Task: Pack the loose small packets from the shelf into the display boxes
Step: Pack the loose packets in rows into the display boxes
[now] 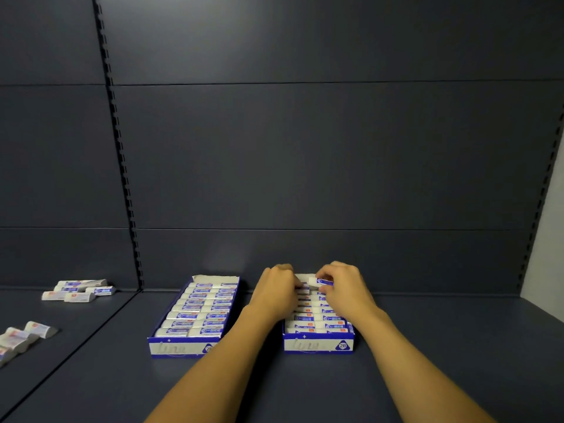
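Note:
Two blue-and-white display boxes stand on the dark shelf. The left box (pixel 183 348) is filled with two columns of white-and-blue packets. The right box (pixel 317 345) holds rows of packets too. My right hand (pixel 345 288) pinches a small white-and-blue packet (pixel 320 281) over the far end of the right box. My left hand (pixel 276 290) has its fingers curled over the packets at the box's far left side; what they hold is hidden.
Several loose packets (pixel 79 290) lie in a pile on the neighbouring shelf at the far left. More loose packets (pixel 21 338) lie nearer at the left edge. A slotted upright (pixel 122 166) divides the back panels.

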A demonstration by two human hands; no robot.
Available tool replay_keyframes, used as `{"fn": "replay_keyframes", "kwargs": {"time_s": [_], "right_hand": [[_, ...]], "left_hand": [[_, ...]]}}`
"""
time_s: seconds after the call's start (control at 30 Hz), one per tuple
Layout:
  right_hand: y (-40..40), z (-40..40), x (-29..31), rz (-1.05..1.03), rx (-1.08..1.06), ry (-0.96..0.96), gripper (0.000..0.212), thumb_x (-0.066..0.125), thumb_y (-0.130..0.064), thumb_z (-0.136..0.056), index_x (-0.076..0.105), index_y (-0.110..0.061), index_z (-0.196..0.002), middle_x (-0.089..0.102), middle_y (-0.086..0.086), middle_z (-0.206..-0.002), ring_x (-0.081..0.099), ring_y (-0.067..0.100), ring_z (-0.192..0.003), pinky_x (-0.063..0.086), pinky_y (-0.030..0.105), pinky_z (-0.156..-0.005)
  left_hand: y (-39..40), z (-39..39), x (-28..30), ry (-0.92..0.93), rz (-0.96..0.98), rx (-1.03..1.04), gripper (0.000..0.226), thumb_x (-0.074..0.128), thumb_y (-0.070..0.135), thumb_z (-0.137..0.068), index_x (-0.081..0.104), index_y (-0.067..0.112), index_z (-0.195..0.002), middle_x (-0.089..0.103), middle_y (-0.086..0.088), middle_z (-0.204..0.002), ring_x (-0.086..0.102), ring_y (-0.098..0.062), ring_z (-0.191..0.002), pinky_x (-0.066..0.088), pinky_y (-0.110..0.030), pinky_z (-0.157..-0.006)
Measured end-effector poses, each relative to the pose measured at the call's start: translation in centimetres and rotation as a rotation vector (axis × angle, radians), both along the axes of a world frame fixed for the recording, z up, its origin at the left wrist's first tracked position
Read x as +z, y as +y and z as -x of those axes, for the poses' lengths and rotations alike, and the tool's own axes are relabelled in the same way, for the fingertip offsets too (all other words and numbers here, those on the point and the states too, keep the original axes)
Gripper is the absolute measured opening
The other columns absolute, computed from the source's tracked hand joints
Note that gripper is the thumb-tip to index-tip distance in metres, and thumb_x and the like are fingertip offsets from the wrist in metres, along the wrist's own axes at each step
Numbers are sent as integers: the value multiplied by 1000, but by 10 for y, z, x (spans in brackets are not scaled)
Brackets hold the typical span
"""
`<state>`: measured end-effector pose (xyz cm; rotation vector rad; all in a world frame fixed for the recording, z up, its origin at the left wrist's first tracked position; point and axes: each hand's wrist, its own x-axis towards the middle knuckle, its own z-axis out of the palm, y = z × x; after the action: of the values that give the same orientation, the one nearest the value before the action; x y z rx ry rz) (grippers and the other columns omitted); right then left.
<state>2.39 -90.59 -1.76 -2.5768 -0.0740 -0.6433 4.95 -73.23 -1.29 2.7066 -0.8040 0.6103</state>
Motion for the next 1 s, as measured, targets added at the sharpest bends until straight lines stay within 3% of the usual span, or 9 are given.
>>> {"fn": "replay_keyframes", "kwargs": {"time_s": [0.23, 0.43, 0.57, 0.7, 0.9, 1.0], "right_hand": [[-10, -3, -1, 14, -30, -9, 24, 75, -19, -90, 69, -25, -112, 62, -8, -113, 58, 6, -92, 52, 19, -75], [-9, -2, -2, 21, -8, 4, 25, 73, -21, -91, 67, -24, -116, 62, -7, -116, 57, 5, -96, 51, 17, -75], [-11, 0, 2, 48, 2, 1, 24, 72, -19, -92, 68, -24, -115, 61, -8, -115, 55, 4, -96, 45, 13, -73], [-12, 0, 8, 84, 21, 32, 23, 72, -18, -92, 69, -23, -114, 61, -8, -115, 56, 5, -96, 42, 12, -68], [-5, 3, 11, 170, 29, 77, 28, 73, -20, -91, 69, -21, -119, 62, -4, -118, 60, 11, -104, 54, 23, -83], [-6, 1, 10, 203, 13, 81, 27, 73, -20, -92, 69, -22, -119, 61, -5, -118, 60, 10, -104, 50, 20, -79]], "left_hand": [[-1, -5, -6, -151, -42, 79, 25, 58, 25, -98, 73, 24, -118, 67, 6, -118, 44, -19, -116, 34, -33, -93], [2, -11, -8, -58, 22, 26, 26, 63, 26, -97, 75, 21, -119, 64, 1, -120, 50, -18, -112, 50, -33, -94], [12, -13, -7, 30, 211, -40, 26, 65, 25, -94, 74, 21, -118, 63, 4, -116, 54, -14, -112, 44, -23, -87], [29, -15, -3, 12, 326, 24, 25, 61, 19, -95, 74, 20, -116, 63, 4, -111, 59, -12, -99, 45, -22, -83], [32, -11, -7, 81, 279, 45, 30, 58, 11, -93, 72, 17, -119, 63, 0, -115, 61, -16, -103, 52, -29, -89], [31, -11, -8, 96, 282, 50, 32, 58, 11, -93, 71, 17, -122, 63, -1, -116, 61, -17, -103, 52, -29, -89]]}}
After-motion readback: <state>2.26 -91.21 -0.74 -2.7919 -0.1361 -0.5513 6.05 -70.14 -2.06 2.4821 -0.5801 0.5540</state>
